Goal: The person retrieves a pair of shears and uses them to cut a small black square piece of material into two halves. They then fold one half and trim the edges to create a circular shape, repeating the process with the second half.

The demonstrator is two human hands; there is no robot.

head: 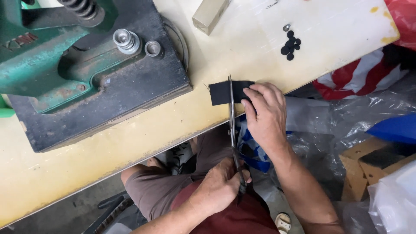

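Note:
A small black fabric piece point(219, 92) lies at the near edge of the cream table point(130, 143). My right hand point(266, 116) presses down on its right part, palm down with the fingers spread over it. My left hand point(219, 186) is lower down, over my lap, closed around the handles of long metal scissors point(231, 113). The blades point away from me and cross the fabric near its middle, right beside my right thumb.
A green hand press point(43, 56) on a dark base plate point(130, 86) fills the left of the table. Several small black discs point(290, 44) and a wooden block point(210, 15) lie further back. Plastic bags point(368, 112) and coloured sheeting sit on the floor at right.

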